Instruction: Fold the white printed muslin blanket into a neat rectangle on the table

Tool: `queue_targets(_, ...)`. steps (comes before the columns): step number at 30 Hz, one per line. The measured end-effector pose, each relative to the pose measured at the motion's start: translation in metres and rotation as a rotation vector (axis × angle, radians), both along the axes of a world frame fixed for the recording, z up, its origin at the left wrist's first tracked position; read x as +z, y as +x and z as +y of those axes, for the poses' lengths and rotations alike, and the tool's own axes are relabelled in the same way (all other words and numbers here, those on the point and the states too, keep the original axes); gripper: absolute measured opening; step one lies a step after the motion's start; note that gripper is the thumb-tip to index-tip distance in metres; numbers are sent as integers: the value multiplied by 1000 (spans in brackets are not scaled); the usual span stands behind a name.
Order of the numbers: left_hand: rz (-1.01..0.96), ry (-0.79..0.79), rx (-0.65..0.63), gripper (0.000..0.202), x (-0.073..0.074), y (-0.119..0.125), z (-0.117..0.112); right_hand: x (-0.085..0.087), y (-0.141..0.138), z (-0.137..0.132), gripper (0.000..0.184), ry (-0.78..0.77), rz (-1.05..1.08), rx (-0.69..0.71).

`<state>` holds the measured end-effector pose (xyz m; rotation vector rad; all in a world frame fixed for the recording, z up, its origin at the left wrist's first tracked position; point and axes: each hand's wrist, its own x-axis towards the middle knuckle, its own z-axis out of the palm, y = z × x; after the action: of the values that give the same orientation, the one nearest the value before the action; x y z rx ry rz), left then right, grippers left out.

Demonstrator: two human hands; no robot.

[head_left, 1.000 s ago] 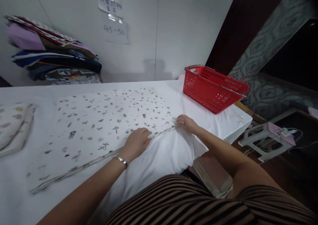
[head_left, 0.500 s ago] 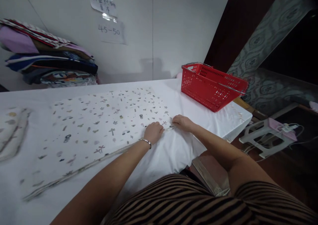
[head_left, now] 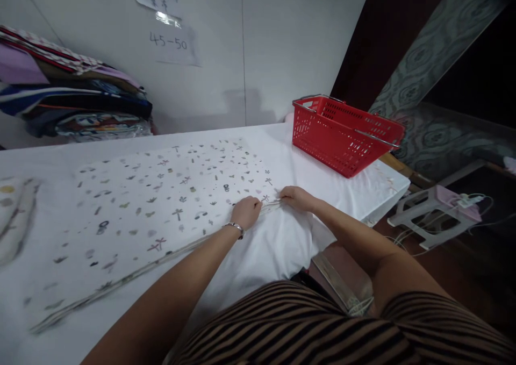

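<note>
A white printed cloth [head_left: 161, 204] with small dark motifs lies spread flat on the white-covered table [head_left: 342, 193]. My left hand [head_left: 246, 212], a metal bracelet on its wrist, rests with curled fingers on the cloth's near edge, close to its right corner. My right hand [head_left: 295, 197] pinches that same corner just to the right. The two hands lie a short way apart along the folded hem.
A red plastic basket [head_left: 342, 136] stands on the table's far right end. A pile of folded fabrics [head_left: 76, 101] sits at the back left against the wall. Another printed folded piece [head_left: 12, 220] lies at the left edge. A white stool with a pink device [head_left: 439, 209] stands right of the table.
My left hand has slid to the right along the cloth's near edge, closing on my right hand at the corner. The right hand has stayed at the corner.
</note>
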<state>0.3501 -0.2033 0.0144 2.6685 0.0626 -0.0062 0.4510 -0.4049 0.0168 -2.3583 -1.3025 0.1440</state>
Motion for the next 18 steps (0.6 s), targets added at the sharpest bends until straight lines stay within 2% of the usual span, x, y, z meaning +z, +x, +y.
queue_targets(6,12,-9,8,33,0,1,0,0,-1,1,14,-48,-57,-31)
queue_targets(11,15,10,8,33,0,2,0,0,-14,-1,13,-86,-176,-137)
queue_targets(18,1,17,6,33,-3,2,0,1,-25,-1,14,-82,-256,-88)
